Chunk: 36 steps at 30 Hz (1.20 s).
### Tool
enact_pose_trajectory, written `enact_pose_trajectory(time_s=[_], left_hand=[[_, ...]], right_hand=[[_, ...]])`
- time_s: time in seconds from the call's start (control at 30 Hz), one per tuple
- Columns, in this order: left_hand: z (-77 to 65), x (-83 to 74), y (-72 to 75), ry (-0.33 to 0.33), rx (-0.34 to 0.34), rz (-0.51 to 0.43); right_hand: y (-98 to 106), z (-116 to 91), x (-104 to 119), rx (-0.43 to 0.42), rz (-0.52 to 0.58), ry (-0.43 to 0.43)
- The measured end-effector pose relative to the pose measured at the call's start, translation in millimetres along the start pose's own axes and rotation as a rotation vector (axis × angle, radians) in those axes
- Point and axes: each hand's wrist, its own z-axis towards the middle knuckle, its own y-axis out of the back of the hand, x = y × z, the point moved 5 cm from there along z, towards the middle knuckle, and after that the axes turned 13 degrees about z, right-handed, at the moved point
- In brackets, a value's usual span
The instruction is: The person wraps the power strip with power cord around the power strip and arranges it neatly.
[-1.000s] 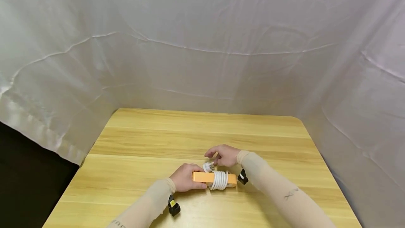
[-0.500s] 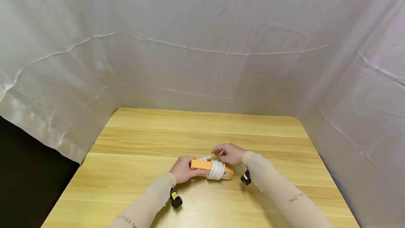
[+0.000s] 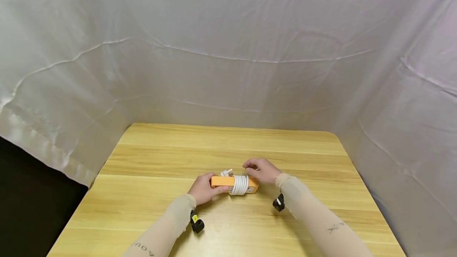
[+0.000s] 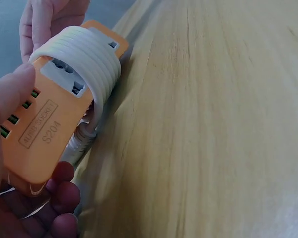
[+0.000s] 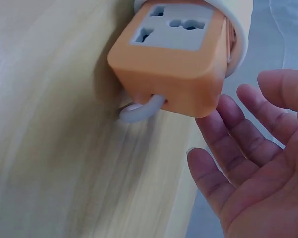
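Note:
An orange power strip [image 3: 217, 181] with white socket faces lies across the near middle of the table in the head view. Its white cord [image 3: 240, 185] is wound in several turns round the middle, and the white plug [image 3: 227, 173] sticks out on the far side. My left hand [image 3: 202, 189] grips the strip's left end, thumb on the socket side and fingers round the other side. At the opposite end, my right hand [image 3: 263, 171] is spread, fingers relaxed; in the right wrist view its fingertips [image 5: 208, 124] come close to or touch the strip's lower corner.
A wooden table [image 3: 171, 150] lies beneath both hands. Pale grey cloth [image 3: 228, 82] hangs behind it and along the sides. Each wrist carries a small black camera, such as the right one [image 3: 279, 202].
The power strip has moved away from me and a little left, with my left hand gripping it throughout. My right hand has drawn off from the plug toward the strip's right end.

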Motion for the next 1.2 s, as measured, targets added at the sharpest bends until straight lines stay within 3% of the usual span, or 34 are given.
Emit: enact_pose_trajectory(time_s=[0.37,0.63,0.8,1.2], left_hand=[[-6.8,-2.4,2.1,-0.011,0.022,-0.037],[-11.7,-2.3,4.3,-0.080,0.004,0.081],[-12.6,-2.3,2.9,-0.087,0.018,0.138],[-13.9,-3.9,-0.1,-0.119,-0.002,0.201]], right_hand=[[1,-6,-1,0.003,0.021,0.056],[0,-9,-7,-0.002,0.037,0.052],[-1,-11,-9,-0.003,0.044,0.036],[2,-12,-10,-0.031,0.075,0.025]])
